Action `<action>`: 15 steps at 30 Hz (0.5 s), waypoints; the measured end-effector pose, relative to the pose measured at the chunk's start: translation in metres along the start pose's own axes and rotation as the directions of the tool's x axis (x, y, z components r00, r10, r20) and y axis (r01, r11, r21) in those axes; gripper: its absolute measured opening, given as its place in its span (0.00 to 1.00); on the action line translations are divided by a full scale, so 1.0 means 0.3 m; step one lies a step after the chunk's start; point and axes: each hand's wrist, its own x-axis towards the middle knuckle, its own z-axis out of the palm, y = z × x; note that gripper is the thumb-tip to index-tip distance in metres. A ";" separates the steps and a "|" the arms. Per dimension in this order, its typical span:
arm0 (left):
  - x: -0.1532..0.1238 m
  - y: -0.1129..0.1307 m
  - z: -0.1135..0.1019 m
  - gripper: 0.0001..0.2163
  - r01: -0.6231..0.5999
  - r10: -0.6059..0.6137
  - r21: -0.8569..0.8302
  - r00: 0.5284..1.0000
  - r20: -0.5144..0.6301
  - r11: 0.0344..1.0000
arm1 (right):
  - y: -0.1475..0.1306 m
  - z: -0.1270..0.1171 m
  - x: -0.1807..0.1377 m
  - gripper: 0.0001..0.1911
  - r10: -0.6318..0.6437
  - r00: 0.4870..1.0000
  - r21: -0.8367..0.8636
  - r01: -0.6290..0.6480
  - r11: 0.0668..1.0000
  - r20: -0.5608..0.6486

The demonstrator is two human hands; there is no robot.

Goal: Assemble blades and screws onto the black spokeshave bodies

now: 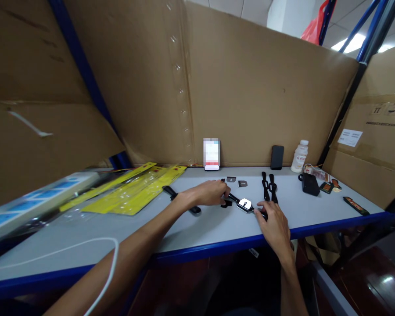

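Note:
A spokeshave [244,204] with black handles and a shiny metal plate at its middle lies in front of me, slightly tilted across the table. My left hand [215,193] has its fingers curled at the left handle's end. My right hand [274,224] closes thumb and fingers around the right handle. Beneath the left fingers is a small black piece [227,203], partly covered. Two flat metal blades [231,179] [242,184] rest just behind. Two black spokeshave bodies [265,186] [273,188] lie side by side beyond my right hand. Another black handled tool [170,191] is partly hidden by my left forearm.
Yellow packaging cards [131,193] and a white power strip [36,199] occupy the left side. A lit phone [212,154], a dark phone [277,157] and a bottle [299,156] stand along the cardboard back wall. A black case [310,184] sits right. A white cable [113,259] crosses my left forearm.

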 end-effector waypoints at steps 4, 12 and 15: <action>0.006 0.012 0.015 0.06 -0.079 0.079 -0.021 0.997 0.009 0.997 | 0.000 0.002 -0.001 0.10 -0.014 1.000 -0.005 0.014 1.000 -0.006; 0.012 0.030 0.013 0.10 -0.115 0.118 -0.125 0.993 0.020 0.985 | -0.005 -0.001 0.000 0.09 -0.006 1.000 -0.024 0.006 1.000 -0.008; 0.020 0.029 0.015 0.13 -0.134 0.133 -0.192 0.991 -0.019 0.972 | -0.004 0.000 -0.001 0.09 -0.013 1.000 -0.040 0.013 0.999 -0.012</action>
